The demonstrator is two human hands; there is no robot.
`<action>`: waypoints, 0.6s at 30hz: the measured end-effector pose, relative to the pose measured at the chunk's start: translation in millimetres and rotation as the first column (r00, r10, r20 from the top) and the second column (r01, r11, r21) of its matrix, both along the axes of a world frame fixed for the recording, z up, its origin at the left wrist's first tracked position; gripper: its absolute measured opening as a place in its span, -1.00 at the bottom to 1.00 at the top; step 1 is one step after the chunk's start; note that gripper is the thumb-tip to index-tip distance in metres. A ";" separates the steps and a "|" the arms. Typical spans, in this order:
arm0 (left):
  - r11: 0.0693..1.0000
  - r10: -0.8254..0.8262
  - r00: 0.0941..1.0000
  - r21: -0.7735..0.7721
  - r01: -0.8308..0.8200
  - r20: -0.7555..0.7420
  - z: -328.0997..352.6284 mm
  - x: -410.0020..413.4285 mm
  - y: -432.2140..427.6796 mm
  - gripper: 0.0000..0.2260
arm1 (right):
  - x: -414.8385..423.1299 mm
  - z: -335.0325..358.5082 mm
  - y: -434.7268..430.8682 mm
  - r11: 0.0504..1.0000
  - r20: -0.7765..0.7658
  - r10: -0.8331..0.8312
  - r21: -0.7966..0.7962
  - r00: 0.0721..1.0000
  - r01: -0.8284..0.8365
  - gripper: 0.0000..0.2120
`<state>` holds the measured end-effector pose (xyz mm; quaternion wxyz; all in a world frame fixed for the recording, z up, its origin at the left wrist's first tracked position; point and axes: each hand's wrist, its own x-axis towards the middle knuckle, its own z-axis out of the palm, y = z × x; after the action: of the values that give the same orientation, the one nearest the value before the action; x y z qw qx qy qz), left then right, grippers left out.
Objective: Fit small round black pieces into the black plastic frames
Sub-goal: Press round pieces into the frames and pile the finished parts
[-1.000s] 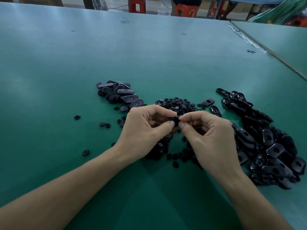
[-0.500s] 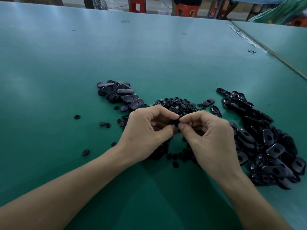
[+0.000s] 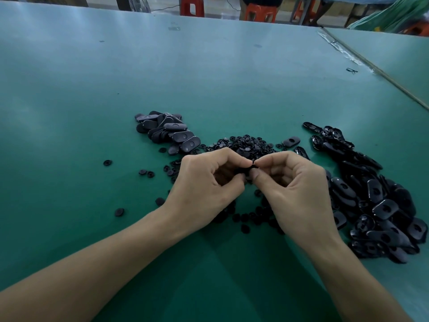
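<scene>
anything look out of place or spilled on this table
A few stray round pieces lie on the green table left of the left hand, apart from the central heap. One lone frame sits between that heap and the right pile. Nothing looks damaged.

L hand & R hand pinch 1 black part near round pieces; frames heaped at R.

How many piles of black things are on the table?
3: a small pile of frames far left, a heap of small round pieces in the middle, partly hidden by the left hand and right hand, a big pile of frames at right.
</scene>
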<state>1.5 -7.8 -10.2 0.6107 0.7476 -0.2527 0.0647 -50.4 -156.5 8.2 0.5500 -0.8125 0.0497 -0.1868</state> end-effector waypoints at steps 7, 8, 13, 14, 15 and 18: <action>0.999 -0.022 0.996 -0.033 0.019 -0.087 0.0 0.4 0.3 -0.81 | -2.2 0.3 0.1 0.996 0.032 0.018 -0.086 0.999 -0.015 -0.81; 0.999 -0.031 0.994 -0.047 0.027 -0.104 0.1 0.8 0.3 -0.82 | -1.9 -0.2 0.0 0.995 0.034 0.011 -0.099 0.999 -0.008 -0.81; 0.997 -0.061 0.990 -0.045 0.055 -0.125 0.4 0.5 0.7 -0.83 | -1.3 -2.6 0.6 0.994 0.043 -0.015 -0.112 0.999 0.020 -0.81; 0.998 -0.054 0.992 -0.034 0.050 -0.115 0.0 0.5 1.0 -0.83 | -1.8 -2.7 1.5 0.993 0.050 -0.013 -0.118 0.999 0.019 -0.81; 0.999 -0.044 0.994 -0.017 0.043 -0.101 -0.2 0.6 1.4 -0.82 | -2.3 -2.7 2.4 0.992 0.058 -0.010 -0.123 0.998 0.017 -0.81; 1.000 -0.021 0.998 0.019 0.022 -0.059 -0.7 2.0 2.9 -0.82 | -3.0 -1.5 3.9 0.993 0.084 0.020 -0.120 0.996 -0.010 -0.79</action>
<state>3.5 -4.9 -10.9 0.6112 0.7524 -0.2432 0.0339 -53.4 -152.6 6.6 0.5034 -0.8357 0.0088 -0.2194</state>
